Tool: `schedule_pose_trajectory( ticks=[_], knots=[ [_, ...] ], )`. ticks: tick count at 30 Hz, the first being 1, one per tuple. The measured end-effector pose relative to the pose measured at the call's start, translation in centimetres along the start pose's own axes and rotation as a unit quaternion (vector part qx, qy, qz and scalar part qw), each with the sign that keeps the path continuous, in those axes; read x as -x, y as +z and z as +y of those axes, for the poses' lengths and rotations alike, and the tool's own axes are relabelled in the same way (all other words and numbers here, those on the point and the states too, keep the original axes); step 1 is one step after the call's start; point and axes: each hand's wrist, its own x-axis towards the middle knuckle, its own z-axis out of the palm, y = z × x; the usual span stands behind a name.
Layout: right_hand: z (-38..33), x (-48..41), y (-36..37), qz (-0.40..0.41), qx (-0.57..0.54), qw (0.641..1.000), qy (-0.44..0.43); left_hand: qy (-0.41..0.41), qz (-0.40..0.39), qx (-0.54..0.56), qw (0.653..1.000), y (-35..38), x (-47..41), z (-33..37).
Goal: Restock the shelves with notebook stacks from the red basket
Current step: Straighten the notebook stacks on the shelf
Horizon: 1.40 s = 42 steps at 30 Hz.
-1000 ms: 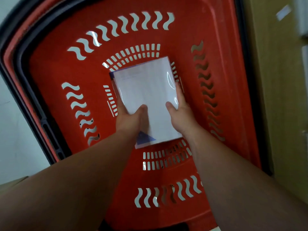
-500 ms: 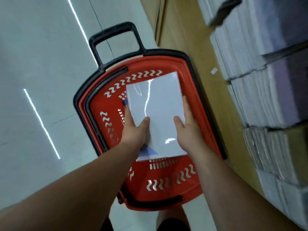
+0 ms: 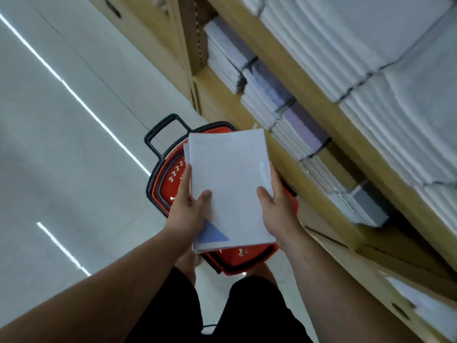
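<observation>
Seen from the head camera, looking down, the notebook stack [image 3: 230, 189] is held in the air by both hands, level with the cover facing up, and it hides most of the red basket [image 3: 173, 170] that stands on the floor below it. The left hand [image 3: 186, 211] grips the stack's left edge near the lower corner, its thumb laid on the cover and its fingers running along and under the side. The right hand [image 3: 277, 209] grips the right edge the same way, thumb on top and fingers stretched along the side. The top cover is pale and glossy, with a blue triangle [image 3: 212, 233] at the lower left corner, partly covered by the left hand. A second notebook edge peeks out slightly at the upper left of the stack. The basket has a black rim and a black pull handle [image 3: 158, 134] at its far end, and rows of wavy slots show in its wall. It sits just beside the base of the wooden shelves [image 3: 329, 107], which run along the right. A lower row of shelved notebooks [image 3: 267, 95], white with purplish covers, lies in flat bundles, and an upper row of white stacks [image 3: 358, 45] fills the shelf above; both are blurred. The light floor [image 3: 61, 169] carries bright reflected streaks, and the person's dark shorts [image 3: 247, 313] show at the bottom.
</observation>
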Motion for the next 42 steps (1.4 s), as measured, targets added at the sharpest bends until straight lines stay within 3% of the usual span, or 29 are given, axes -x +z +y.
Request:
schedule_pose_trajectory(
  ticks=[8, 19, 28, 38, 42],
  knots=[
    [-6.3, 14.3, -2.2, 0.076, -0.090, 0.992, -0.034, 0.089, -0.058, -0.099, 0.989, -2.5, 11.2, 10.1],
    [-9.3, 23.3, -4.8, 0.099, -0.123, 0.979, -0.125, 0.155, -0.103, -0.108, 0.976, -3.9, 19.9, 16.6],
    [-14.3, 21.2, -5.7, 0.175, -0.234, 0.942, -0.165, 0.218, -0.210, -0.102, 0.948, -1.9, 15.1, 25.5],
    [-23.9, 12.9, -1.5, 0.323, -0.373, 0.864, -0.104, 0.215, -0.290, -0.173, 0.916, -1.6, 3.5, 37.7],
    [-25.4, 11.4, -0.6, 0.324, -0.415, 0.849, -0.050, 0.210, -0.311, -0.169, 0.911, 0.7, 0.6, 39.8]
  ],
)
